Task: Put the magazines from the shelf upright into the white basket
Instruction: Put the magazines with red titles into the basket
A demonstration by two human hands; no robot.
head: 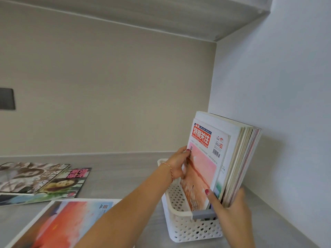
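A white perforated basket (189, 228) stands on the grey shelf at the right, near the wall. Several magazines stand upright in it, leaning right. The front one, a pink-and-red magazine (201, 169), has a red title block. My left hand (176, 164) grips the left edge of that front magazine. My right hand (231, 210) holds the near lower edge of the upright stack, thumb on the front cover. Three more magazines lie flat on the shelf at the left: a sepia-cover magazine (30, 176), a green-cover magazine (68, 183) under it, and a large orange-cover magazine (62, 224).
The shelf surface (121, 176) runs left to right with a beige back wall and a pale side wall (277, 104) close to the basket's right. Another shelf board hangs overhead. A dark plate (7, 98) sits on the back wall at the far left.
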